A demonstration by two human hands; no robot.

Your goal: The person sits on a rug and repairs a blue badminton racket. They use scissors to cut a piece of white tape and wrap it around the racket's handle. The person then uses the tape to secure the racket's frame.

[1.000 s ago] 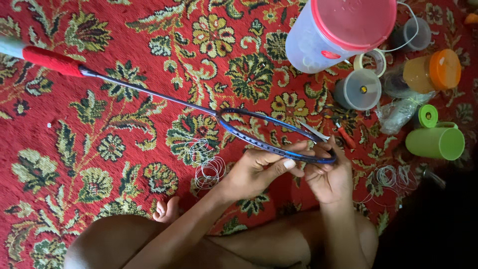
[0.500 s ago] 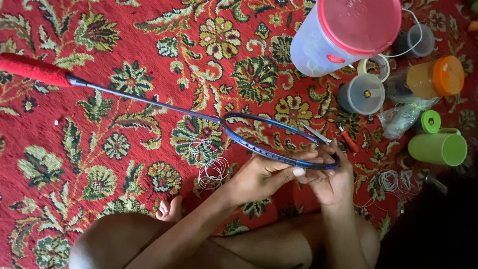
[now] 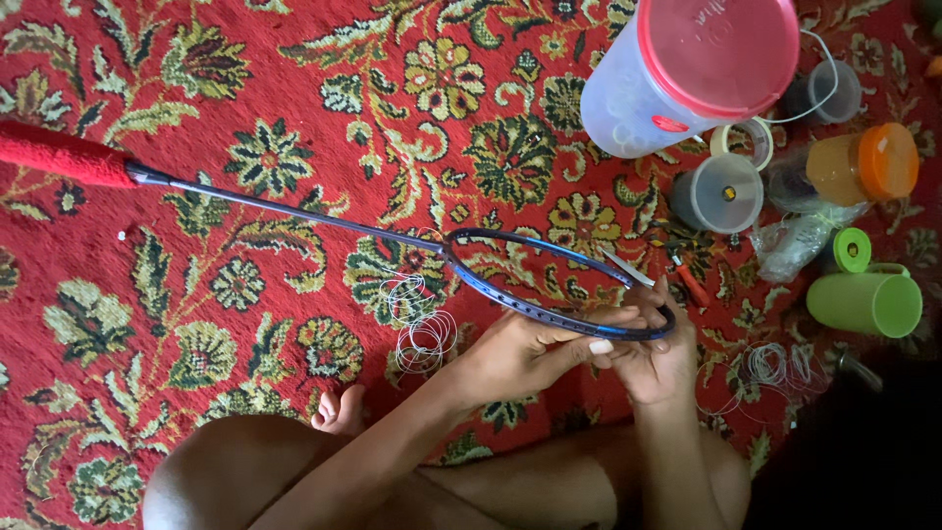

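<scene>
2 hands pinch the rim of an unstrung badminton racket (image 3: 549, 285)

The left hand (image 3: 515, 353) and right hand (image 3: 653, 358) both grip the frame's near edge, steadying it over the carpet (image 3: 196, 79); loose string coils (image 3: 422, 329) lie just left of the left hand.

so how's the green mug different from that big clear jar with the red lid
The green mug is opaque green, lidless and lies on its side by the racket head; the jar is translucent, capped with a red lid and sits farther up the carpet. The jar looks far larger than the mug. Both appear to be plastic, and neither is touched by the left hand or right hand.
</scene>
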